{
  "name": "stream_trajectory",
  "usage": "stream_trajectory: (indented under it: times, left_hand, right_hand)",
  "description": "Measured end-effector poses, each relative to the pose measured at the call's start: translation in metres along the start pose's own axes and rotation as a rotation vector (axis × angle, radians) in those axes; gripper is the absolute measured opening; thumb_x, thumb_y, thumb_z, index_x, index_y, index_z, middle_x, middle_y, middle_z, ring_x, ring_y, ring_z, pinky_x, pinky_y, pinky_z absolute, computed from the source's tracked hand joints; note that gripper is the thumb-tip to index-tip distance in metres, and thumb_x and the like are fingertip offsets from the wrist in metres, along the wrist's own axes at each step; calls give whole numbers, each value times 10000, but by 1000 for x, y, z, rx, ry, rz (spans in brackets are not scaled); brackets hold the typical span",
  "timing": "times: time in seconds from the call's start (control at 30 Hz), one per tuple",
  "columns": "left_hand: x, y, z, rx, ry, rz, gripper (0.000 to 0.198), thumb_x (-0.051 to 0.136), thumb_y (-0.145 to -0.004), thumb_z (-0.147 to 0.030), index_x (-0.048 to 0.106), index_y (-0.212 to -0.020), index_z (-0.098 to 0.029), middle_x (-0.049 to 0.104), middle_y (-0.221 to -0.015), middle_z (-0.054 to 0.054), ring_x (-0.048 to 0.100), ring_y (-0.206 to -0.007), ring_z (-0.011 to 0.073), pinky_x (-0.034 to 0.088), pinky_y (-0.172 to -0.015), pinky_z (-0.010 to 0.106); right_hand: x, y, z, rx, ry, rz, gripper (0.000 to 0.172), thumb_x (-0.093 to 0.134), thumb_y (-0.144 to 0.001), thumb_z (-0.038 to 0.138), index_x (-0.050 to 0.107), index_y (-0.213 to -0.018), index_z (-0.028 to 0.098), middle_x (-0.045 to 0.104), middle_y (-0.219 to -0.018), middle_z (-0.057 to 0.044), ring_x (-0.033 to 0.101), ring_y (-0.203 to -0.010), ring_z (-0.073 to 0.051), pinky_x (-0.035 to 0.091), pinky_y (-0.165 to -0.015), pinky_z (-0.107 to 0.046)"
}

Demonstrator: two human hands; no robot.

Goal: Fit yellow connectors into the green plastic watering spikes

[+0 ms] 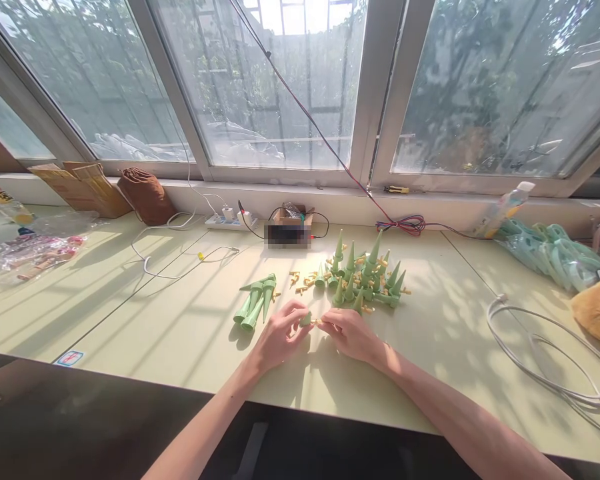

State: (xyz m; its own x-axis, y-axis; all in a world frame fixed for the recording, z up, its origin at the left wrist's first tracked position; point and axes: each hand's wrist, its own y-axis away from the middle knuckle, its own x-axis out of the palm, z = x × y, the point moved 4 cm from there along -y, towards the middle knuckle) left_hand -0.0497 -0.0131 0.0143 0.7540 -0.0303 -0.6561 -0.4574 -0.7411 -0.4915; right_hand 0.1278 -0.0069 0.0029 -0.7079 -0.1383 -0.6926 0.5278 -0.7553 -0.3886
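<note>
My left hand (283,331) is closed on a green plastic watering spike (305,320), mostly hidden by the fingers. A small yellow valve (317,322) shows between the two hands, at the spike's side. My right hand (349,333) pinches this valve with thumb and forefinger. Just beyond my right hand is a cluster of green spikes (373,260), many standing point up, with yellow valves on or among them. Several loose yellow valves (294,279) lie left of that cluster. To the left of my left hand lies a small group of green spikes (253,313).
A small box with a blurred dark front (287,235) and a power strip (230,220) stand by the window. Coiled grey cable (510,360) lies at right, near bagged pale-green items (555,253) and a bottle (507,207). A brown pouch (145,197) and cardboard (83,190) stand at left.
</note>
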Motion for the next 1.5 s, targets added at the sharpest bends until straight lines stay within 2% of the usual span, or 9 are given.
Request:
stream_trajectory:
  times: [0.2, 0.33, 0.43, 0.83, 0.97, 1.1, 1.23, 1.33, 1.5]
  left_hand:
    - [1, 0, 0, 28, -30, -15, 126, 573, -951, -208, 630, -1064, -206, 582, -1007, 59, 529, -675, 86, 433, -489, 175]
    - [1, 0, 2, -2, -22, -40, 56, 573, -951, -219, 614, -974, -189, 586, -986, 50, 522, -660, 81, 419, -460, 163]
    - [2, 0, 3, -12, -19, -40, 45, 574, -951, -218, 605, -952, -186, 589, -979, 42, 514, -654, 76, 424, -465, 160]
    - [0, 0, -2, 49, -59, -24, 137, 564, -966, -201, 629, -1086, -215, 587, -1008, 48, 550, -686, 77, 438, -507, 169]
    - [0, 1, -2, 47, -75, -40, 145, 553, -972, -207, 633, -1093, -219, 591, -1015, 50, 565, -688, 80, 435, -501, 169]
    - [-2, -1, -1, 6, -93, -84, 79, 557, -963, -226, 629, -981, -200, 601, -988, 39, 563, -678, 85, 438, -501, 175]
    - [-7, -13, 1, -146, -98, -96, 145, 578, -936, -265, 559, -821, -179, 573, -873, 6, 569, -650, 94, 448, -525, 197]
    - [-9, -29, 2, -247, -111, -116, 218, 622, -895, -296, 493, -761, -181, 542, -790, -15, 574, -629, 108, 442, -545, 219]
    - [9, -63, 4, -244, -208, -100, 226, 581, -897, -310, 461, -746, -192, 546, -739, -6, 544, -650, 147, 428, -616, 274]
  right_hand:
    - [1, 0, 1, 18, 6, 17, 421, 368, -1040, 317, 387, -636, 199, 396, -592, 30, 348, -565, -127, 266, -574, -279]
    - [-1, 0, -2, 124, -24, -22, 294, 442, -1024, 350, 574, -814, 192, 566, -695, 11, 434, -582, -127, 330, -601, -270]
    - [-1, 0, -3, 152, -44, -48, 206, 501, -1001, 356, 602, -920, 196, 628, -805, -1, 459, -590, -123, 365, -624, -266]
    - [1, 3, -1, 27, -9, -54, 290, 397, -1028, 253, 493, -761, 189, 513, -696, 11, 434, -613, -129, 295, -585, -252]
    - [2, 2, 0, 43, -20, -51, 295, 392, -1025, 260, 491, -757, 189, 513, -694, 11, 449, -621, -132, 301, -590, -253]
    - [0, -2, -2, 124, -21, -86, 359, 432, -1020, 330, 447, -687, 196, 469, -628, 27, 410, -569, -123, 288, -565, -252]
    - [-1, -2, -2, 172, 22, -120, 428, 476, -1004, 349, 353, -622, 200, 396, -572, 43, 343, -534, -112, 244, -541, -257]
    - [3, -1, 3, 86, 16, -65, 441, 470, -1008, 325, 317, -613, 201, 357, -558, 50, 322, -528, -106, 233, -538, -258]
    - [9, 1, 12, -47, -22, 14, 441, 442, -1025, 329, 341, -615, 201, 381, -560, 46, 324, -519, -104, 242, -535, -261]
